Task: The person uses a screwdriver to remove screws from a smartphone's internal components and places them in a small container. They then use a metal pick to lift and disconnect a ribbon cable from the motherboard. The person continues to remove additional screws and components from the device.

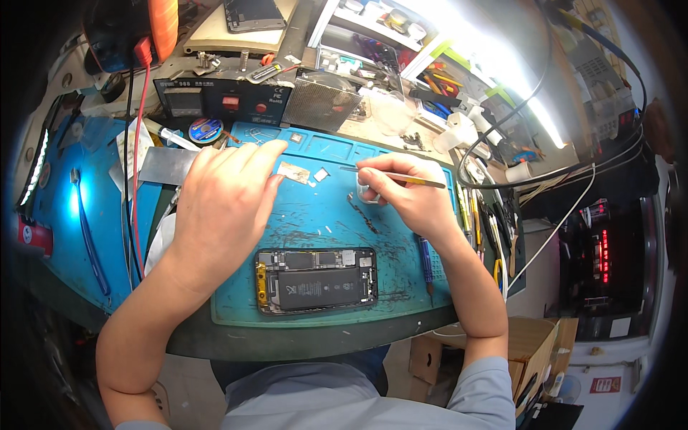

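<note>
My right hand grips slim tweezers with a gold-coloured body, their thin tip pointing left above the mat. Just under its fingers is a small clear cup; whether the hand also touches it, I cannot tell. My left hand hovers over the left of the blue work mat, fingers stretched and thumb apart, nothing visible in it. Beside it lies a flat grey metal plate. Nearer me rests an opened phone, its black battery and boards exposed. Small pale scraps lie between the hands.
A blue screwdriver lies on the mat's right, near a row of tools. Behind stands a black control box. Red and black cables hang at the left. A solder spool and a syringe sit behind my left hand.
</note>
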`<state>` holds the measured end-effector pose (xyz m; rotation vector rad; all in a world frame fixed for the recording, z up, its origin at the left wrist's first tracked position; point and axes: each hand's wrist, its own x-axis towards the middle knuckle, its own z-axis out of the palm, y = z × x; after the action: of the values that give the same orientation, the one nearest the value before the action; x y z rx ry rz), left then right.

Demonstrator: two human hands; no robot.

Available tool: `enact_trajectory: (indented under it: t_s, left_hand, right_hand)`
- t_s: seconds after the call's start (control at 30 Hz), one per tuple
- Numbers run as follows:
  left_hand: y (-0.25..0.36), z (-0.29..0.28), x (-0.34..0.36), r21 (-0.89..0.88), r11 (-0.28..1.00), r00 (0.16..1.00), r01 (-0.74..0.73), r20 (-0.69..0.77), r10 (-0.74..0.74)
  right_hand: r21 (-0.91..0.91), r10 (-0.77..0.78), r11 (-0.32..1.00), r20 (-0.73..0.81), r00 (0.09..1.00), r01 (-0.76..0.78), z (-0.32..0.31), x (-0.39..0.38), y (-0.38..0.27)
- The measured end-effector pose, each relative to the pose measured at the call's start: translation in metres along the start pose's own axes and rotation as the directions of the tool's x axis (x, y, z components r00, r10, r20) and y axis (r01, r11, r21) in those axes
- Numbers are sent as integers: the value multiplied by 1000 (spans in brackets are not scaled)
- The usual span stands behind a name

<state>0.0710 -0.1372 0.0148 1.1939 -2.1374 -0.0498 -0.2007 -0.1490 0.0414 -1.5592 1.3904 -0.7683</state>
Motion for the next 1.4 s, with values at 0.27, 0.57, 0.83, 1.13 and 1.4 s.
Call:
enact_trajectory:
  t_s: [0.27, 0.57, 0.83, 1.13, 1.4]
  left_hand:
    - [14, 1, -11, -316, 943, 975, -107, 154, 162]
    - [38, 3, -12, -430, 898, 930, -92, 285, 231]
    - [45, 13, -12, -454, 891, 947, -15, 279, 158]
    - [48, 16, -12, -454, 890, 964, -38, 219, 152]
    - [49, 15, -12, -455, 889, 961, -53, 218, 169]
  right_hand:
    - [229, -18, 973, 186, 982, -25, -38, -61, 14]
    - [298, -104, 953, 165, 981, 51, -25, -82, 30]
    - [417, -97, 909, 215, 972, -1, -16, -80, 27]
    - [412, -122, 911, 221, 968, 21, -12, -80, 27]
    - [406, -133, 913, 208, 969, 38, -10, -80, 29]
